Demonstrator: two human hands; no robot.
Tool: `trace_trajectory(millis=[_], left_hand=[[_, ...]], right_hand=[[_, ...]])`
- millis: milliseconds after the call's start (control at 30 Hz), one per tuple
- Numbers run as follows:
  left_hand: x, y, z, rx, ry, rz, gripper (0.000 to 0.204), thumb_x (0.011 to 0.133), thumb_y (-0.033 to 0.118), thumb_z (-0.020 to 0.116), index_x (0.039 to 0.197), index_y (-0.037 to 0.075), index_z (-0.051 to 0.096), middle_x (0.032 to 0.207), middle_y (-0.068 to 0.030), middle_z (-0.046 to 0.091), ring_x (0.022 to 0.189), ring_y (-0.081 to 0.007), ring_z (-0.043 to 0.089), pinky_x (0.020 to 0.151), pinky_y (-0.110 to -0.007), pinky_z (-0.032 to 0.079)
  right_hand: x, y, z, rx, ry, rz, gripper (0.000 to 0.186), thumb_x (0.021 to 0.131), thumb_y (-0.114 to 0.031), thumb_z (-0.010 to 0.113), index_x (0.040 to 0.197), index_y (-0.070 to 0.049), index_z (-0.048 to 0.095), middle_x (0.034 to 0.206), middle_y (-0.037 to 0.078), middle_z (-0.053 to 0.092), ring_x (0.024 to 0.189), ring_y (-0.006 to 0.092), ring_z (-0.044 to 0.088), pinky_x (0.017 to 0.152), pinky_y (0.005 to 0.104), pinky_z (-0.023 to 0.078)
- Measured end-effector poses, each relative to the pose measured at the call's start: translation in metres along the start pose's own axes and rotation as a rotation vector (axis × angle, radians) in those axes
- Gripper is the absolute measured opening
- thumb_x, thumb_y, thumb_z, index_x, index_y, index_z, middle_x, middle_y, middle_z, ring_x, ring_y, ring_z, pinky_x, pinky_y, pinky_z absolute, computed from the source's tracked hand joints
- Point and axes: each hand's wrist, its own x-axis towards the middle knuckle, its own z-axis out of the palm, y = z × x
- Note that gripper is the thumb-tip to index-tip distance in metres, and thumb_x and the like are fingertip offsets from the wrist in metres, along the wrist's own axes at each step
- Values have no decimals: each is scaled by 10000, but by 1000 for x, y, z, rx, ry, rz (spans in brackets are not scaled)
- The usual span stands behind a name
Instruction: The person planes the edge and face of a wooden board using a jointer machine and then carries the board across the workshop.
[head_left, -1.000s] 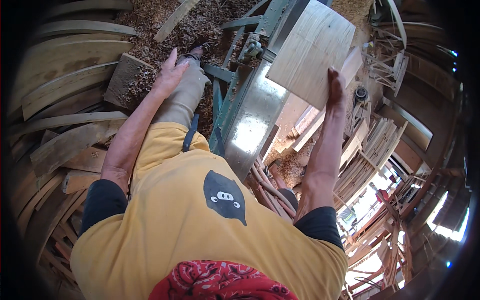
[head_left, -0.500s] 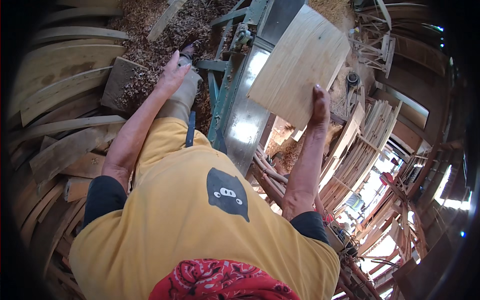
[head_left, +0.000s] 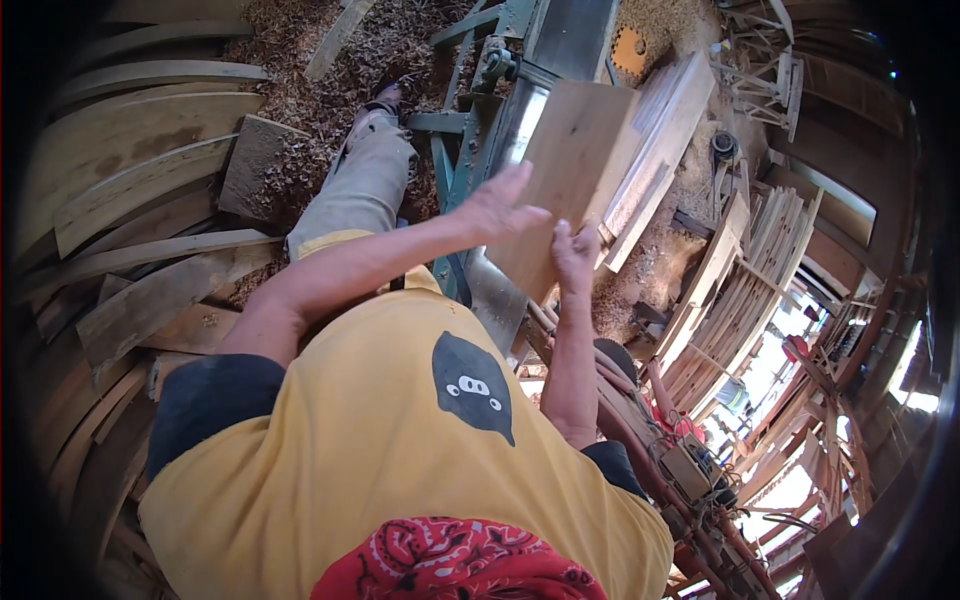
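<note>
Evidently, beside the green-framed machine (head_left: 447, 190) with its long metal surface (head_left: 572, 42), the step in hand was handling the broad wooden board (head_left: 570, 140), which slanted over that surface, though I couldn't tell whether it rested there; I made out no container near it. The right hand (head_left: 577, 258) was clamped on the board's near right edge, while the left hand (head_left: 492, 208) hung at its left side with fingers apart, contact unclear, so the next move seemed to call for a surer left grip.
</note>
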Motion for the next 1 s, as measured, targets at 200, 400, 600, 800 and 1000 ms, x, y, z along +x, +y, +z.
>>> trace_trajectory(millis=[200,400,600,800,1000], left_hand=[[23,6,57,-32,-6,-97,890,903,414,640,1483,-144,262,1540,-340,297,1453,-424,304,1203,-399,262],[42,6,54,-15,26,-46,820,903,349,615,1461,-156,290,1450,-362,390,1384,-456,381,1164,-423,319],[65,3,46,31,60,-43,821,903,376,604,1462,-146,305,1445,-345,416,1369,-452,405,1159,-418,328],[84,6,35,25,53,-51,828,900,398,604,1458,-144,321,1446,-337,424,1364,-443,417,1152,-409,336],[108,5,30,52,84,-17,818,902,402,600,1450,-145,335,1432,-325,444,1353,-426,433,1131,-405,362]], right_hand=[[-10,4,27,-261,6,-86,196,868,-217,712,928,-67,601,812,120,671,717,252,644,665,370,499],[10,-15,24,-365,-38,-87,200,853,-218,707,972,-74,635,872,161,705,833,330,691,723,409,518],[38,-7,30,-327,-16,-91,254,827,-267,733,948,-57,655,856,187,696,816,372,691,712,445,526],[61,-13,32,-402,-30,-71,186,814,-222,731,911,-77,667,850,135,719,804,291,702,699,390,517],[85,-19,30,-404,-34,-62,190,824,-225,723,935,-77,678,877,143,724,823,301,705,714,393,520]])
